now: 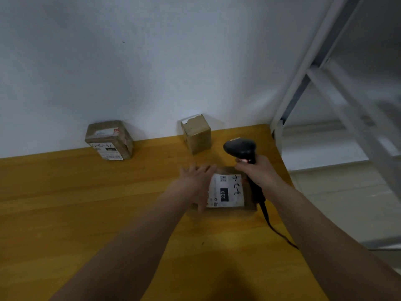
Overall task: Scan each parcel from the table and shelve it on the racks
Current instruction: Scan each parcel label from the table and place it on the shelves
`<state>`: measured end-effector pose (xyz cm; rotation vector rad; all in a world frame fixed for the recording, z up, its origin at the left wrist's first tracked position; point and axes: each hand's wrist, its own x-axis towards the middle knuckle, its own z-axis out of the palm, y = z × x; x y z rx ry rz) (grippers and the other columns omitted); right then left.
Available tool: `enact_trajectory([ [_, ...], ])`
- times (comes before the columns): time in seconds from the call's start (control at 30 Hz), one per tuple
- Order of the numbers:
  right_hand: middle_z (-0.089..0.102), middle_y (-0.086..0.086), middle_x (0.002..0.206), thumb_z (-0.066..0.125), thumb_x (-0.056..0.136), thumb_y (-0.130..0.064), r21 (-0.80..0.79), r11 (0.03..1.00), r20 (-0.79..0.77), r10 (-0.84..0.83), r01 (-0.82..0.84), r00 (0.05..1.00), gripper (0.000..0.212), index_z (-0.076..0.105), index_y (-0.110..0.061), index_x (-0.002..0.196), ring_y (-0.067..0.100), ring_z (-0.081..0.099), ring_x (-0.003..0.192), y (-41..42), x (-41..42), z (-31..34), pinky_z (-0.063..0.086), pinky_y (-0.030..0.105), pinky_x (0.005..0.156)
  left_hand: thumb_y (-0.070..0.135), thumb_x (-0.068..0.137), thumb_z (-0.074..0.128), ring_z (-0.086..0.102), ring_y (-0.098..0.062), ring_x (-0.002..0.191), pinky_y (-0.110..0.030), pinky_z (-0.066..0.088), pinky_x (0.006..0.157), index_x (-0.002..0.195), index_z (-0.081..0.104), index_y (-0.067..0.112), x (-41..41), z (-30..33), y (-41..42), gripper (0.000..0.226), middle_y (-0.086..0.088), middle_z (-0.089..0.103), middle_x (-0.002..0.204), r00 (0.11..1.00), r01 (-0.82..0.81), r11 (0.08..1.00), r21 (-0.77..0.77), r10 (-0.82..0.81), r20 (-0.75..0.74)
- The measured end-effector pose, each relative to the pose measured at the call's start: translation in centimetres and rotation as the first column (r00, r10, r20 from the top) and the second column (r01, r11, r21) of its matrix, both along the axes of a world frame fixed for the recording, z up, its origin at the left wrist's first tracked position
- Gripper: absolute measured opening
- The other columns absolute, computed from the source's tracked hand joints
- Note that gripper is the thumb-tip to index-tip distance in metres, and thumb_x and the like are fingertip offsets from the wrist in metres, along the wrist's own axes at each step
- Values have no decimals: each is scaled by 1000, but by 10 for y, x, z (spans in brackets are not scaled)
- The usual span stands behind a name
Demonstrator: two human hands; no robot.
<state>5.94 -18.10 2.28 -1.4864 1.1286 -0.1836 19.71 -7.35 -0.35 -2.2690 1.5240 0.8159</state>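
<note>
The parcel [227,190] being handled lies flat on the yellow wooden bench [86,203], near its right edge, with a white label facing up that shows "220" and handwritten marks. The left hand [198,178] rests on the parcel's left side with fingers spread and straight, thumb down along the near edge. The right hand [258,170] grips the handle of a black corded scanner [240,148], held just above the parcel's far right corner; a red glow shows at the trigger, and the head points away toward the wall, so the scan of this label does not look complete.

2 more parcels wait at the back of the bench against the white wall: a labelled box [109,140] to the left and a smaller brown box [197,133] just beyond the scanner. So at least 3 parcels appear left to shelve. The grey metal rack [321,68] stands to the right; its visible shelves are blurred, and I cannot tell what they hold.
</note>
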Motion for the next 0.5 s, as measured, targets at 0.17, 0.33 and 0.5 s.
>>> enact_trajectory([
  [0.17,62,9,85,64,88,-15,54,998,-79,29,-24,996,15,64,-11,102,19,58,74,-4,4,-5,44,27,63,28,74,80,-18,-37,146,-63,3,117,152,-14,30,-14,-1,19,123,-7,-21,160,960,-267,922,-280,279,5],
  [0.33,63,12,90,63,86,-13,97,994,-121,58,-47,991,18,64,-9,104,23,60,84,-1,8,-5,46,30,68,36,83,74,45,-28,118,-41,43,92,145,32,10,-43,-9,55,79,-15,39,146,-129,-979,32,202,671,-730],
  [0.5,61,9,83,63,87,-9,141,989,-100,49,-34,994,14,63,-6,101,21,60,77,12,6,-3,46,25,58,25,88,69,60,-15,95,-33,52,77,114,51,24,-47,-18,49,33,-3,62,121,-181,-945,138,296,533,-827],
])
